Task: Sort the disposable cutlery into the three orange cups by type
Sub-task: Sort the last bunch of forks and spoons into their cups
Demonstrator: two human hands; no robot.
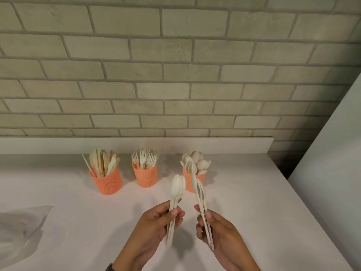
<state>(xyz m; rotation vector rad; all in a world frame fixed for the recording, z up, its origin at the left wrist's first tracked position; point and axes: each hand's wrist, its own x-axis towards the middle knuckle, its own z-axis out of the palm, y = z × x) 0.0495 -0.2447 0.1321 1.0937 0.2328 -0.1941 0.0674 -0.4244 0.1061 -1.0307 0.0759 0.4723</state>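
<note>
Grey brick wall [175, 65] fills the upper view, with a low white ledge [136, 144] along its foot. Below it runs the white tabletop [254, 192], ending at a plain white panel [332, 153] on your right. A crumpled clear plastic bag [21, 227] lies at the tabletop's left edge, well apart from everything else. Your left hand [154, 225] is raised over the near middle of the tabletop, fingers [173, 212] curled and clamped on the handles of a left spoon bundle [176, 187], bowls up and facing you. Your right hand [220, 229] is just beside it, not touching, its fingers [200, 229] wrapped round the handles of a right spoon bundle [199, 190] seen edge-on and leaning left. The tips of that bundle overlap the spoon cup in view; you cannot tell whether they touch it. Three orange cups stand upright in a row near the ledge, apart from one another. The knife cup [106, 182] is at the left, packed with knives [103, 163] and one thin stick [87, 163] leaning out to the left. The fork cup [145, 178] is in the middle, with forks [144, 158] tines up. The spoon cup [188, 180] is at the right, already holding sorted spoons [196, 162], bowls up and fanned out. No loose cutlery shows on the tabletop; the only unsorted pieces are the two bundles in your hands.
</note>
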